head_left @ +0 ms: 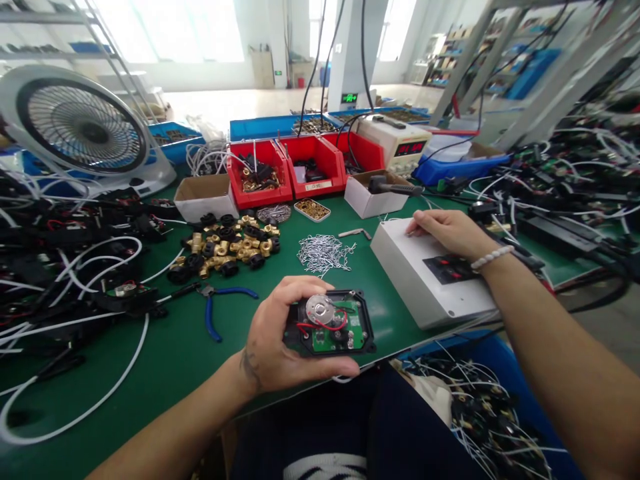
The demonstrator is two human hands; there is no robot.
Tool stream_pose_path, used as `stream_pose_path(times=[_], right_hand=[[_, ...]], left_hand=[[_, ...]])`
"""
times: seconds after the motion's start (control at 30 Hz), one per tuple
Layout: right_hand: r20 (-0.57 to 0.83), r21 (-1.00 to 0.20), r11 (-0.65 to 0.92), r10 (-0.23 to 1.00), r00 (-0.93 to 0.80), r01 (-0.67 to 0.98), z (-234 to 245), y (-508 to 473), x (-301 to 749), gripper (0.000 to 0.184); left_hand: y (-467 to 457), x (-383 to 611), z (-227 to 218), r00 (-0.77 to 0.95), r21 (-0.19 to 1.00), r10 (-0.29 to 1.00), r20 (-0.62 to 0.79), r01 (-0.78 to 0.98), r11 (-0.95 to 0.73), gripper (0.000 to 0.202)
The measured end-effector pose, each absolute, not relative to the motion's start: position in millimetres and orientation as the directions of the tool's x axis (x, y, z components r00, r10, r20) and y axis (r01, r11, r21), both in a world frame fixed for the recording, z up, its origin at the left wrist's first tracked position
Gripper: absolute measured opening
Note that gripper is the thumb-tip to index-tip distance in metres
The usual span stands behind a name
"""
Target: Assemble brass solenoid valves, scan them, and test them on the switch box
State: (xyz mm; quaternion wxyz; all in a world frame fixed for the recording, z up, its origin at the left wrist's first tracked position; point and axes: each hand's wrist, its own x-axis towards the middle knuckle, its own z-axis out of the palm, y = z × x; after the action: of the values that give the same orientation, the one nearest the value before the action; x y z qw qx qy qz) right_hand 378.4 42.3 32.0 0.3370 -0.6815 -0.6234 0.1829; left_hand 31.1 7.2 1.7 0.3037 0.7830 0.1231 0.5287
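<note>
My left hand (280, 333) grips an uncovered black plastic housing (369, 320), thumb along the near side and fingers round the far side. Inside it sit a green circuit board (325, 341), a round silver motor (320, 309) and red wires. My right hand (450, 230) lies over the far end of a light grey box (410, 280), its fingers drawn together at the top surface; whatever they pinch is hidden. A black panel with red parts (445, 270) is set into the box's top, partly behind my wrist.
Blue-handled pliers (213, 313), brass fittings (220, 249), metal clips (325, 253) and a hex key (356, 233) lie on the green table (170, 373). Red bins (260, 197), a power supply (395, 140) and a fan (90, 133) stand behind. Cabled assemblies fill a blue crate (530, 400).
</note>
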Motion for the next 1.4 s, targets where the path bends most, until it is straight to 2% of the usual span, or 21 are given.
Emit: stream_pose_path(times=[0.33,0.67,0.93,1.4], right_hand=[[0.178,-0.700,0.016,0.972,0.152,0.714,28.9,42.9,380.1,0.065],[0.170,-0.716,0.016,0.974,0.152,0.698,28.7,43.2,380.1,0.050],[0.156,-0.710,0.001,0.976,0.155,0.705,30.2,42.4,378.6,0.055],[0.131,-0.708,-0.031,0.976,0.174,0.705,28.5,42.6,380.3,0.050]], left_hand=[[4.3,30.4,6.4,0.416,0.520,0.456,0.787,-0.049,-0.853,0.063],[3.7,29.3,4.4,0.396,0.500,0.441,0.806,-0.056,-0.864,0.069],[2.4,30.5,2.1,0.367,0.487,0.430,0.825,-0.076,-0.870,0.079],[-0.7,29.0,3.0,0.368,0.473,0.429,0.825,-0.032,-0.881,0.085]])
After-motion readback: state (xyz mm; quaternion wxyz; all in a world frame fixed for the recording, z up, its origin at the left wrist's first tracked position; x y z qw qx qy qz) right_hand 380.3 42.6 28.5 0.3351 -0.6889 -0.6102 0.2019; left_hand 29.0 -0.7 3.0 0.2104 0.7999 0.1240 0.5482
